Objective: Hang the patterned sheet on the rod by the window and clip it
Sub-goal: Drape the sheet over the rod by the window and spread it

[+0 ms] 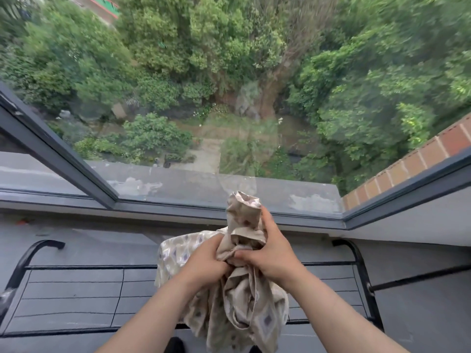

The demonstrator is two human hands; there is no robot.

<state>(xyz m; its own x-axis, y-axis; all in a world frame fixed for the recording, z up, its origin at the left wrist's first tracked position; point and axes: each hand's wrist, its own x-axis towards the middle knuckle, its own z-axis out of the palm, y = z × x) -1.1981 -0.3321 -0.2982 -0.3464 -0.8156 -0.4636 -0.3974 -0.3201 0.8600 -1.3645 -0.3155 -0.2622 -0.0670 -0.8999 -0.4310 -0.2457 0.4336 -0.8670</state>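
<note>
Both grips were closed on the patterned sheet (244,301) in our head view: our left hand (204,261) clutched its bunched middle, our right hand (272,253) wrapped its upper fold. We held the sheet above the black drying rack (71,296), just inside the window frame (178,207), its lower end hanging over the rack's rods.

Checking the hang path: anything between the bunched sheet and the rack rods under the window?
Nothing visible. Left hand and right hand grip the patterned sheet bunched right above the black rack; its rods look bare on both sides. No clips in view.
</note>
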